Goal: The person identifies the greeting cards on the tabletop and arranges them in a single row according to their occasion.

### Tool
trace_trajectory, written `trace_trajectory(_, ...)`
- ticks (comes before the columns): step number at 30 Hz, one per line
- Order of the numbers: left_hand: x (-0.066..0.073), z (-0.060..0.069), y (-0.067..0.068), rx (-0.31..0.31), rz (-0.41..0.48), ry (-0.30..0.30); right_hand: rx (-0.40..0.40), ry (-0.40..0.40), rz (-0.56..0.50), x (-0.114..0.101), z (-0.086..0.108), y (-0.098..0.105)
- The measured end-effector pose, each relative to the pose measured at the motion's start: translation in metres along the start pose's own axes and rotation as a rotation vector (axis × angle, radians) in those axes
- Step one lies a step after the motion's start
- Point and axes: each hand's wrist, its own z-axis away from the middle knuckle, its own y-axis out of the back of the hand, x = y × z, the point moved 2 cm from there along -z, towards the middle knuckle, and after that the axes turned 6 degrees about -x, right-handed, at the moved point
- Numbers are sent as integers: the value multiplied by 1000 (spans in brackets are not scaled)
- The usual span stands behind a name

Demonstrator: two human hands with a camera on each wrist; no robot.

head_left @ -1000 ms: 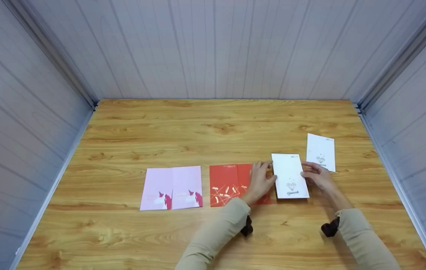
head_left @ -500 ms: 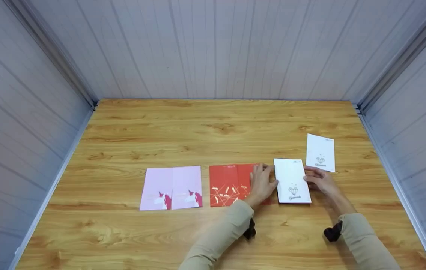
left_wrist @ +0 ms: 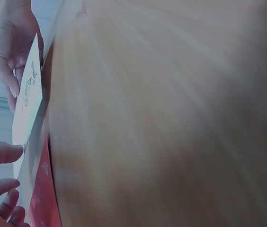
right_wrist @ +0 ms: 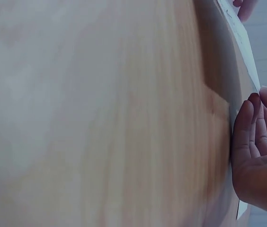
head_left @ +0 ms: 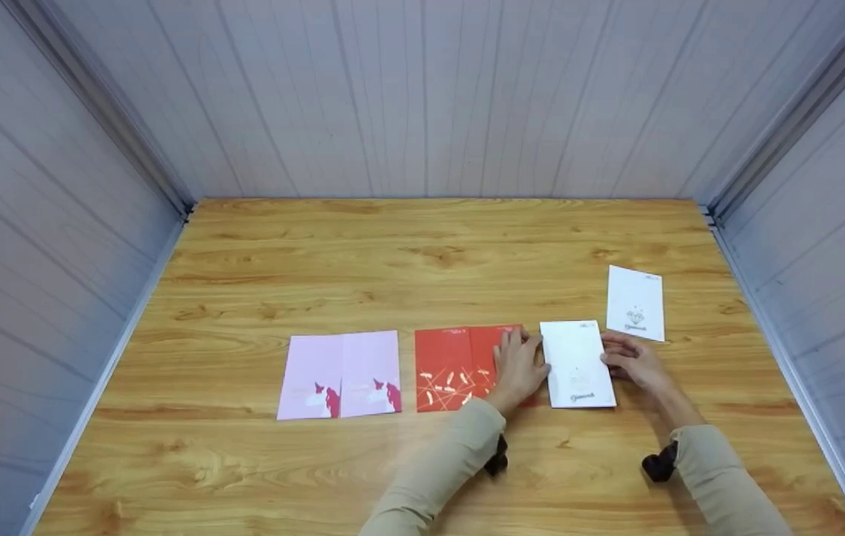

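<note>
A white card (head_left: 578, 365) with a diamond print near its bottom is held between both hands, just right of the red cards. The left hand (head_left: 520, 368) pinches its left edge and covers part of the right-hand red card (head_left: 488, 357). On the opposite edge, the right hand (head_left: 638, 367) pinches with thumb and fingers, as the right wrist view shows, where the card (right_wrist: 241, 42) is tilted and lifted off the table. A matching white card (head_left: 635, 301) lies slightly turned behind the right hand.
Left of the hands lies another red card (head_left: 441, 372), side by side with the covered one. Two pink cards (head_left: 312, 365) with unicorn prints lie together farther left. The wooden table (head_left: 422, 260) is enclosed by pale panels (head_left: 422, 97) at back and sides.
Both hands have drawn the white card a little toward the person, with a slight shift right. Its top edge now tilts differently. The other cards have stayed put.
</note>
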Motion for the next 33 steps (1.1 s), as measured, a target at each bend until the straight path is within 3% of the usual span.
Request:
trace_trajectory(10,-5,0,-4,-25,-28,26,4,9,114,-6,4,-8)
trace_trajectory(20,-5,1,-3,-20,-66,27,-9,7,214,1,0,-5)
trace_trajectory(27,-5,-1,-2,-34,-41,23,-36,106,218,-3,3,-6)
trace_trajectory(33,-5,-1,-1,-42,-38,24,5,39,288,-1,-2,-6)
